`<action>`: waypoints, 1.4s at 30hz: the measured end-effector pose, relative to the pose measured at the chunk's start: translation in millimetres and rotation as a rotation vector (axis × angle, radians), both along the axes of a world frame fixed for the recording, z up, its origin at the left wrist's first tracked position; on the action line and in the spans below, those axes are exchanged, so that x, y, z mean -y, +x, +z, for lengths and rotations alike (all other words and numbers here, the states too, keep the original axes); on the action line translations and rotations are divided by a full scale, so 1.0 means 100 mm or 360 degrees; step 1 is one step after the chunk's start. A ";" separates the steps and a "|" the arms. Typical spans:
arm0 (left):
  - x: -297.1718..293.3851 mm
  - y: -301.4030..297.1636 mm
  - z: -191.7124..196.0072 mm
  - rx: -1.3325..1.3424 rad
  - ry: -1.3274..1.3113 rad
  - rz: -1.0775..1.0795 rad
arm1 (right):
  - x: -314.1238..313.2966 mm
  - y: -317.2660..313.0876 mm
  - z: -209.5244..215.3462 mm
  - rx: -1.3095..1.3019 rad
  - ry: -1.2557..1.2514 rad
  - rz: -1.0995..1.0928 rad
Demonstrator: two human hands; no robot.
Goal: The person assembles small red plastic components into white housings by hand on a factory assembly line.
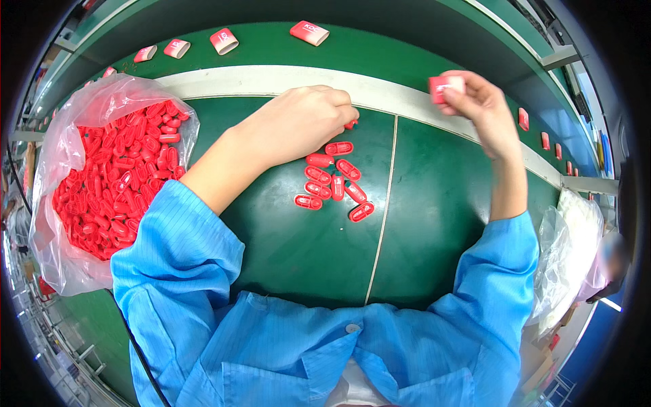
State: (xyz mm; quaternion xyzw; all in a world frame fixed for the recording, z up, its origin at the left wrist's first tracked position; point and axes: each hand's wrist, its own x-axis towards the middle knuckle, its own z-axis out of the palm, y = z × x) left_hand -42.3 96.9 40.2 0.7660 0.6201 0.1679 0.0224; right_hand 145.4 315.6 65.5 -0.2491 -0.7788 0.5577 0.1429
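Note:
My left hand (305,122) is closed over the green table near the white rail, its fingertips on a small red plastic cap (350,125) that is mostly hidden. Just below it lies a loose group of red oval plastic caps (338,188), some with the hollow side up and some with the smooth side up. Out to the right, my right hand (485,112) pinches a short red-and-white case (445,88) between thumb and fingers, raised over the rail. Motion blurs this hand slightly.
At left stands an open clear plastic bag (47,183) full of red caps. Beyond the white rail (271,73), a green strip carries several spaced red-and-white cases (224,41). More cases (523,119) sit along it at right. A whitish plastic bag (566,251) hangs at the right edge.

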 end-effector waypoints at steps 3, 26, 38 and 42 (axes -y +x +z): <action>-0.03 0.02 -0.08 0.0086 0.0175 0.0184 | 0.43 -0.23 0.01 -0.0146 -0.0395 0.0198; -0.04 0.14 -0.15 0.2237 0.0124 0.0599 | 0.74 -0.39 -0.23 -0.0189 -0.0495 0.0202; 0.01 0.10 -0.10 0.2350 0.0108 0.0675 | 0.73 -0.40 -0.29 -0.0260 -0.0515 0.0100; 0.01 -0.01 -0.07 0.3027 -0.0186 0.0555 | 0.70 -0.37 -0.27 -0.0304 -0.0691 0.0097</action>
